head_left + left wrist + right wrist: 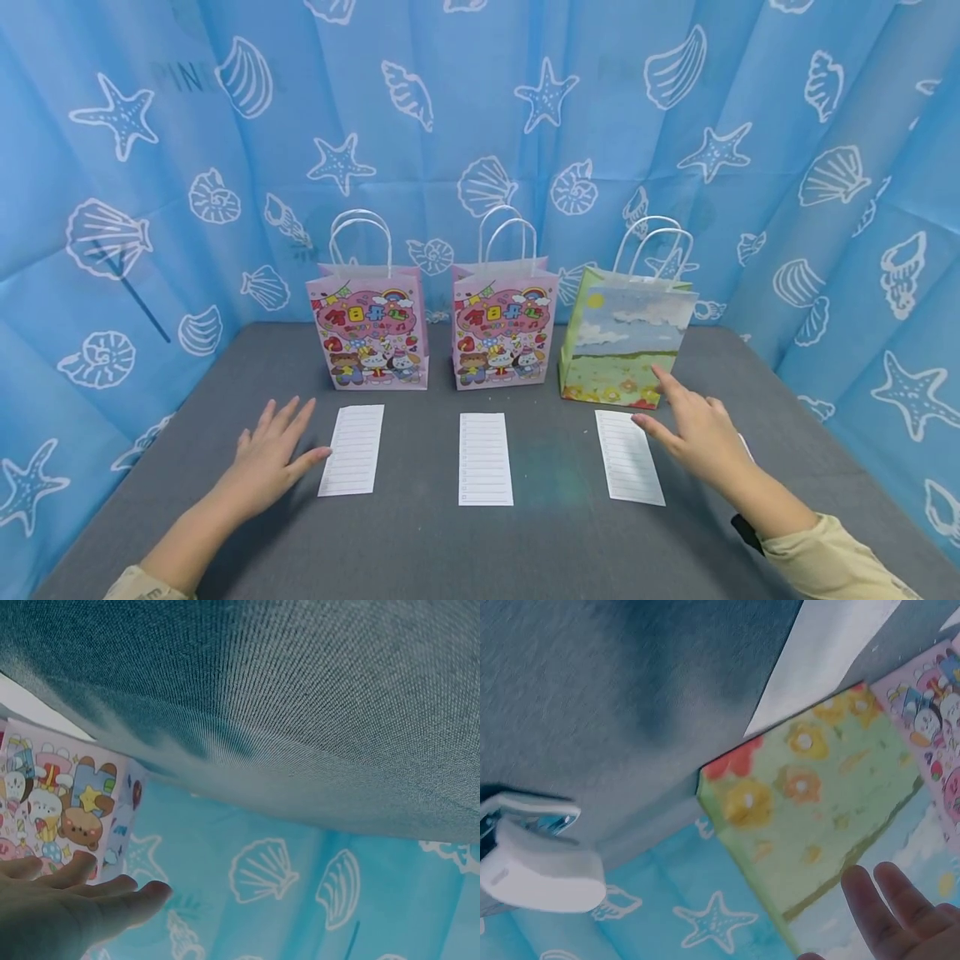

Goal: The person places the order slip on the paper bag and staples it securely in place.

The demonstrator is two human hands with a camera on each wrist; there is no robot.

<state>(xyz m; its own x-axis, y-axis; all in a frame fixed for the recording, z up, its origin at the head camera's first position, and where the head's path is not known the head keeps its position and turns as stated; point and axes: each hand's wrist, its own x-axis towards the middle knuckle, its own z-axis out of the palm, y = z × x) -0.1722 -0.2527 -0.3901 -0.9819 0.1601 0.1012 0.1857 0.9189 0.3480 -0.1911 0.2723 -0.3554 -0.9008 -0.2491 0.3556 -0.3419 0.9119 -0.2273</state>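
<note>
My left hand (262,462) is spread with nothing in it, its thumb at the edge of the left lined paper slip (356,450); whether they touch I cannot tell. Nothing is in my right hand (701,433) either; its fingers are extended near the right lined slip (628,458) and a green paper bag (626,342) with a painted meadow. Another lined slip (485,460) lies in the middle. Two pink cartoon gift bags, the left bag (371,333) and the middle bag (502,329), stand upright behind the slips with white handles up.
A white rounded object with a metal part (544,862) lies on the table beyond my right hand, mostly hidden by it in the head view. Grey cloth (412,550) covers the table. A blue shell-patterned curtain (465,108) hangs around the back and sides.
</note>
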